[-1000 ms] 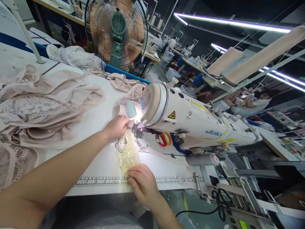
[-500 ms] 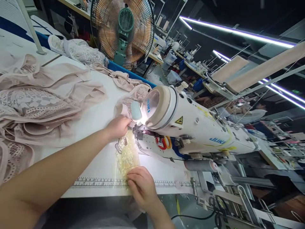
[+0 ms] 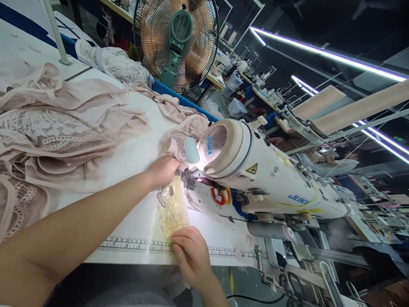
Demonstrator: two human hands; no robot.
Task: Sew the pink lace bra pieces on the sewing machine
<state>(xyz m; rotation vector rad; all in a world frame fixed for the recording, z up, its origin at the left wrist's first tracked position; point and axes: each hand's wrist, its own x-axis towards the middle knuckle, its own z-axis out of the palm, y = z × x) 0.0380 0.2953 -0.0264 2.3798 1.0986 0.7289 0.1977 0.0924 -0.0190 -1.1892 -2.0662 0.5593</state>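
Observation:
My left hand [image 3: 164,169] is closed on the edge of a beige lace garment [image 3: 175,143], just left of the presser foot [image 3: 189,179] of a white sewing machine [image 3: 268,170]. The garment bunches behind that hand, beside the machine's head. My right hand [image 3: 192,252] is at the front of the table, its thumb and fingers pinched together at the near end of a yellowish, clear-taped patch [image 3: 175,209]. What lies between those fingers is hidden. A pale blue-green guard [image 3: 191,150] hangs by the lit needle area, where the needle itself is hard to make out.
Beige lace garments [image 3: 57,136] are heaped on the left of the white table. A printed ruler strip [image 3: 137,247] runs along the front edge. Red and orange rings [image 3: 222,196] lie under the machine arm. Behind the table stands a large fan [image 3: 179,42].
The camera view has shifted a little, so the machine and table appear farther right. Both hands keep nearly the same places and grips relative to the machine.

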